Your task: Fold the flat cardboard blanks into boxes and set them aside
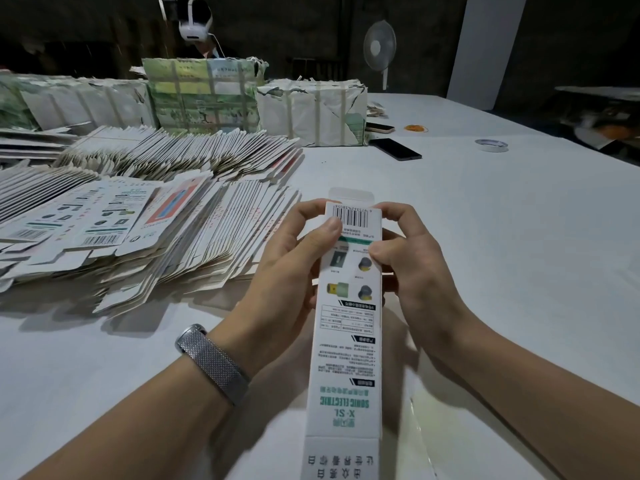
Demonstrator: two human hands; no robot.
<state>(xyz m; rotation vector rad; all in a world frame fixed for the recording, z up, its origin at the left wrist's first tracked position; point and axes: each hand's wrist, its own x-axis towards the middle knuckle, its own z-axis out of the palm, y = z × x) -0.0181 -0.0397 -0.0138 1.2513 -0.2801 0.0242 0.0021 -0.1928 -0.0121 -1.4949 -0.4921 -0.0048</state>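
A long white printed carton (348, 344) with a barcode at its far end is held up in front of me, its length running away from me. My left hand (294, 258) grips its left side, thumb pressed beside the barcode. My right hand (405, 258) grips its right side, thumb on the printed face and fingers curled at the far end. A white end flap (351, 195) sticks out beyond my fingers. Fanned stacks of flat blanks (145, 230) cover the table to my left.
Taped paper-wrapped bundles (311, 112) stand at the back. Two phones (394, 148), a tape roll (491, 145) and rubber bands (415, 127) lie on the white table (519, 220) to the right. A person sits behind the bundles; a fan (380, 46) stands beyond.
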